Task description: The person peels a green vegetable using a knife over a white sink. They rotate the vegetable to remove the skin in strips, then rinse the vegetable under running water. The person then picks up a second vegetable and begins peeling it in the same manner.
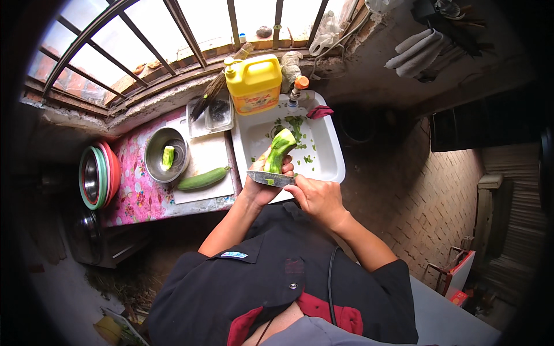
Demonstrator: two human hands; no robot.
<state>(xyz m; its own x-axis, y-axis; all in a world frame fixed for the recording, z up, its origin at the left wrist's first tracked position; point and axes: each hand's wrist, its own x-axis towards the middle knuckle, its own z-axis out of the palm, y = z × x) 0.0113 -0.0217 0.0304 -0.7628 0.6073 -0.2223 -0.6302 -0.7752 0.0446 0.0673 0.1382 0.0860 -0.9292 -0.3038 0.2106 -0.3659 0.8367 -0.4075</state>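
Observation:
A partly peeled green squash (pixel 279 151) stands tilted over the near side of a white sink (pixel 337 160), held in my left hand (pixel 259 186). My right hand (pixel 318 197) grips a knife (pixel 270 178), its blade lying across the lower end of the squash and a bit of green peel stuck on it. Green peelings (pixel 296 125) lie scattered in the sink. On the left, a whole green squash (pixel 203 178) rests on a white cutting board (pixel 207 151). Beside it, a metal bowl (pixel 148 158) holds a peeled squash piece (pixel 168 157).
A yellow jug with a pump (pixel 255 86) stands behind the sink, next to an orange-handled tap (pixel 301 83). A plastic tray (pixel 197 127) and a twig brush (pixel 212 93) lie left of it. Nested basins (pixel 104 173) stand at the left end of the floral-covered table (pixel 134 199).

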